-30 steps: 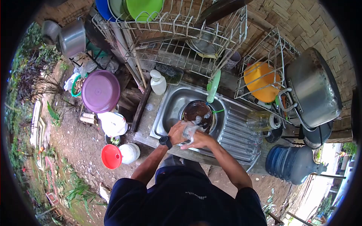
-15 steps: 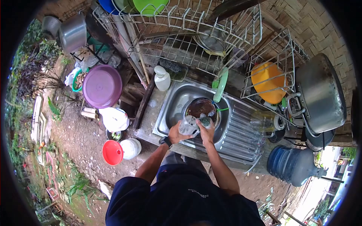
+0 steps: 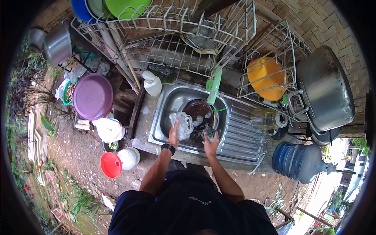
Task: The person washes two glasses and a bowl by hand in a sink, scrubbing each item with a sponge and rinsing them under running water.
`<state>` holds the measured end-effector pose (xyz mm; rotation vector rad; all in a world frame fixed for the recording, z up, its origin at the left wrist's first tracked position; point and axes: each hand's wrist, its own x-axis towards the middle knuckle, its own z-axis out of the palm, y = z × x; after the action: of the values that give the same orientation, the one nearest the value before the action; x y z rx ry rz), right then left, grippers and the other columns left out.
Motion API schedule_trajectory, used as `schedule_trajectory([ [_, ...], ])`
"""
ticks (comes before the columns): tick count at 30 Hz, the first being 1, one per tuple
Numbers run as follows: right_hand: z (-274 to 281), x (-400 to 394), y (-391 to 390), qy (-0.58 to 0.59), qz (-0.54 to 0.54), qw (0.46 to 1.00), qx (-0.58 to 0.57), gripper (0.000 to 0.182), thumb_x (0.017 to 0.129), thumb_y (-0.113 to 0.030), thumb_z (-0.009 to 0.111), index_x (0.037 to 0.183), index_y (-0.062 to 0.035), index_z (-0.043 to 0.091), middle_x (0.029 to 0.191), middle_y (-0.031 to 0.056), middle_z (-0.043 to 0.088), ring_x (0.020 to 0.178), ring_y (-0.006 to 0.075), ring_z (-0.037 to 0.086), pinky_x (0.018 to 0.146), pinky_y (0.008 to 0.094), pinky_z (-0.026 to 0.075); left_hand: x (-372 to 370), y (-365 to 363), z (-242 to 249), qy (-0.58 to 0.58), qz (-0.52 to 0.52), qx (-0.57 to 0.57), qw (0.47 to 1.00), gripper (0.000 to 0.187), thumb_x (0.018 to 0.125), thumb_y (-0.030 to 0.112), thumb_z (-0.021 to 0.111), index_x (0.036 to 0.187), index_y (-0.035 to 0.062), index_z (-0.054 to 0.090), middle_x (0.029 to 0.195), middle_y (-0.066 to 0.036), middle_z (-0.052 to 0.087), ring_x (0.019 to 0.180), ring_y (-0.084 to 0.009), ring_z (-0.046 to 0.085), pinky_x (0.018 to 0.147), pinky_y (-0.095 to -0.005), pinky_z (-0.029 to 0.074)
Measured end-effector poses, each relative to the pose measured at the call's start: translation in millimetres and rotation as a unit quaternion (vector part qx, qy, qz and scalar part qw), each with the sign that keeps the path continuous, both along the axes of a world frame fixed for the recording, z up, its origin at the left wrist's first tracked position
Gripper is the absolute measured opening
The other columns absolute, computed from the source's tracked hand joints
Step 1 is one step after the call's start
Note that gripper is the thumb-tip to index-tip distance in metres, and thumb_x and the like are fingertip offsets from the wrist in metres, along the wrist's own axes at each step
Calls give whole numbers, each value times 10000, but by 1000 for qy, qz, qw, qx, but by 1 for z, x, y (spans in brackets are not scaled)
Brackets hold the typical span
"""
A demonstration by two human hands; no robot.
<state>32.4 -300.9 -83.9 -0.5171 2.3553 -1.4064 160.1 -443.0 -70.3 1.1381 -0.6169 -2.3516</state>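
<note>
My left hand (image 3: 173,135), with a dark watch on the wrist, is closed round a clear glass (image 3: 182,124) covered in suds, tilted over the left part of the sink. In my right hand (image 3: 211,145) is a dark green scouring pad (image 3: 209,132), pinched at the fingertips. Glass and pad are apart. Beneath and between them, a dark pan (image 3: 198,108) with brown water and foam lies in the metal sink (image 3: 166,101). A light green hose-like piece (image 3: 214,87) hangs above the sink's back edge.
A white bottle (image 3: 152,86) stands left of the sink; the ribbed drainboard (image 3: 241,133) lies right. Wire racks (image 3: 176,58) overhang the back. Also around are a large pot (image 3: 325,90), a blue water jug (image 3: 299,162), a purple basin (image 3: 93,96) and a red funnel-like item (image 3: 111,165).
My hands have moved apart. The glass went left with my left hand, and the scouring pad came away from it in my right hand. The whole view has shifted slightly.
</note>
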Motion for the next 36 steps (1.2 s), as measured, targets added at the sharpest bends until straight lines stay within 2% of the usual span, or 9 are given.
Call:
schedule_trajectory([
  [7, -46, -60, 3, 181, -60, 969, 160, 386, 755, -226, 667, 1019, 17, 525, 960, 255, 593, 944, 430, 566, 833, 473, 447, -2, 3, 24, 90, 52, -3, 995, 741, 878, 641, 424, 1385, 104, 374, 1331, -72, 489, 1218, -229, 478, 1018, -380, 385],
  [8, -33, -65, 3, 103, -19, 978, 179, 492, 752, -245, 669, 1141, 27, 542, 1123, 266, 571, 1015, 439, 553, 886, 446, 449, -2, 5, 22, 95, 59, 6, 994, 747, 875, 650, 417, 1386, 107, 371, 1330, -72, 487, 1218, -228, 476, 1017, -381, 386],
  [11, 4, -53, 4, -7, 51, 970, 238, 521, 746, -230, 663, 1172, 32, 516, 1105, 261, 573, 1038, 433, 538, 911, 447, 432, 3, 8, 17, 91, 83, 23, 992, 770, 855, 687, 404, 1386, 130, 373, 1322, -60, 485, 1193, -229, 481, 999, -400, 388],
  [13, -17, -25, 17, 184, 146, 957, 169, 473, 742, -185, 644, 1155, 4, 512, 1105, 226, 560, 1076, 398, 518, 919, 428, 429, 10, 5, 16, 71, 115, 15, 991, 791, 826, 726, 407, 1381, 164, 384, 1310, -41, 488, 1142, -234, 500, 970, -435, 390],
  [17, -8, 33, -18, 48, 357, 933, 5, 483, 708, -120, 671, 1164, -49, 530, 1110, 196, 559, 1073, 366, 521, 933, 410, 420, 32, -13, 14, 64, 186, -14, 980, 798, 816, 741, 404, 1352, 150, 411, 1242, -46, 520, 1092, -230, 525, 892, -438, 447],
  [23, 7, 82, -117, 54, 396, 912, -94, 445, 674, -43, 699, 1101, -64, 576, 1053, 144, 573, 1033, 334, 548, 894, 377, 447, 86, -39, 35, 43, 229, -77, 969, 762, 840, 716, 394, 1304, 113, 437, 1122, -64, 565, 975, -227, 586, 803, -410, 504],
  [24, 11, 86, -132, 60, 399, 909, -100, 443, 671, -38, 702, 1096, -64, 579, 1044, 143, 573, 1031, 335, 548, 893, 377, 447, 96, -39, 42, 68, 247, -74, 964, 720, 885, 650, 391, 1346, 96, 396, 1249, -82, 527, 1101, -233, 544, 933, -377, 456],
  [30, 8, 99, -205, 104, 301, 936, -148, 467, 626, -21, 738, 1068, -54, 591, 1037, 153, 568, 1024, 337, 529, 909, 393, 418, 130, -45, 62, 42, 283, -59, 956, 735, 896, 630, 394, 1382, 80, 351, 1333, -89, 468, 1202, -253, 481, 1007, -403, 396],
  [36, -12, 80, -246, 110, 401, 904, -97, 516, 684, 21, 648, 1187, -34, 551, 1132, 174, 562, 1132, 348, 487, 989, 400, 383, 127, -50, 60, -7, 240, -54, 969, 754, 891, 640, 397, 1408, 96, 325, 1382, -75, 427, 1244, -237, 443, 1017, -404, 379],
])
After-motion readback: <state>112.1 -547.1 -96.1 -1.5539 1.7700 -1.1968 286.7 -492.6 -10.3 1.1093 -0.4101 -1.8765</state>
